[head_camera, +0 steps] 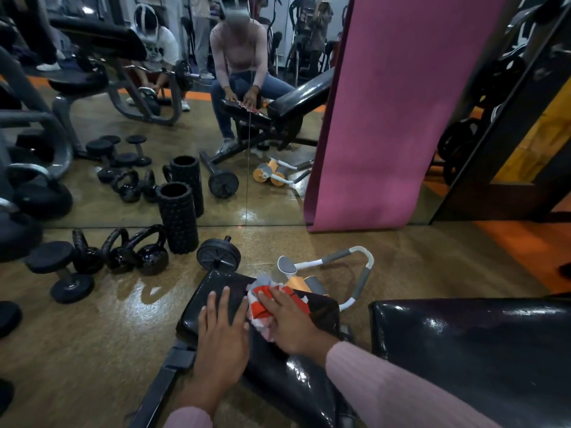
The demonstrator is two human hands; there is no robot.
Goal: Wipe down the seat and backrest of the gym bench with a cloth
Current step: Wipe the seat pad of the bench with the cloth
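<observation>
right hand [289,324] presses cloth [267,304] under flat grip; left hand [221,332] flat on seat [213,288].

A gym: kettlebells [145,251], dumbbells [60,273] (mirror [247,88] behind).

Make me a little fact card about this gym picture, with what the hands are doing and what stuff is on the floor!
place: gym floor in front of a wall mirror
left hand: flat on the bench seat, fingers straight
right hand: pressing the cloth onto the seat
cloth: crumpled, orange, white and grey
backrest: black, shiny, to the right of the seat
on the floor: kettlebells, foam roller, dumbbell, ab roller
leaning on mirror: pink mat
</observation>
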